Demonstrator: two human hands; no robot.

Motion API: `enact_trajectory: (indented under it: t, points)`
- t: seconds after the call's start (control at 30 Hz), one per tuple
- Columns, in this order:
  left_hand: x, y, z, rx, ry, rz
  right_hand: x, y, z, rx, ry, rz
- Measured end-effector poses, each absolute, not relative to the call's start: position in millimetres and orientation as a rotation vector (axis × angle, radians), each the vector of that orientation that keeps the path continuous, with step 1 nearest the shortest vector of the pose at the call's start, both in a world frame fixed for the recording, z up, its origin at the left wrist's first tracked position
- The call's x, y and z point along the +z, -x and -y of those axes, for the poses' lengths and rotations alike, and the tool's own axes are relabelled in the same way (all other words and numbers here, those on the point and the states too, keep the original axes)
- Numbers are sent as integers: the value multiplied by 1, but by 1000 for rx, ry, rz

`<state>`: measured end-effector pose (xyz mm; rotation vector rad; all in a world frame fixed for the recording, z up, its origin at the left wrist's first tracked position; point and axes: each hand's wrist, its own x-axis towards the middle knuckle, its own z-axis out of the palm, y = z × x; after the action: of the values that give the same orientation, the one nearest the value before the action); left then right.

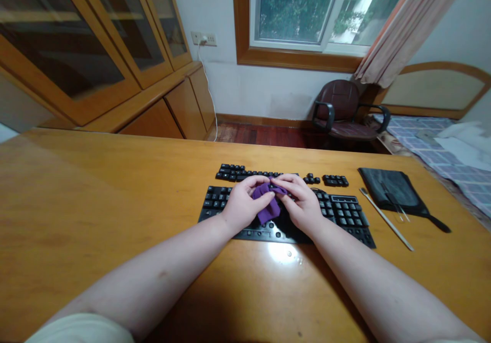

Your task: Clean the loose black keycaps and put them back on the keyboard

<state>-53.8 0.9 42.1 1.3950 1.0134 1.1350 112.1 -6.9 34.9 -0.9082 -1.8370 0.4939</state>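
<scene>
A purple cloth point(267, 210) is bunched between my two hands, above the middle of a black keyboard point(291, 231). My left hand point(245, 202) pinches its left side, thumb on top. On the right, my right hand point(301, 199) grips a fold of it with bent fingers. Whether something small is wrapped inside the cloth, I cannot tell. The keyboard has caps on its left and right parts, while bare switch posts show along its lower middle. Behind it lie rows of loose black keycaps point(230, 173), partly hidden by my hands.
Right of the keyboard lie a thin brush point(387, 220) with a pale handle, a black pouch point(395, 192) and a wire keycap puller point(399, 211) on the pouch's edge. All rest on a wooden desk point(115, 199). Beyond its far edge stands an office chair point(341, 107).
</scene>
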Motion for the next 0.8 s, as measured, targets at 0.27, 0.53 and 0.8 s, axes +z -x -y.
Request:
enact_trajectory:
  t: [0.27,0.53,0.8]
  points:
    - [43,53,0,1110,-1416,-1008,33,-113,9,555,833,1766]
    - [47,57,-5,1032,-1549,-1082,34,-108,9,608,900,1677]
    - [46,56,-9,902,-1374,-998,40,-114,6,557,875,1867]
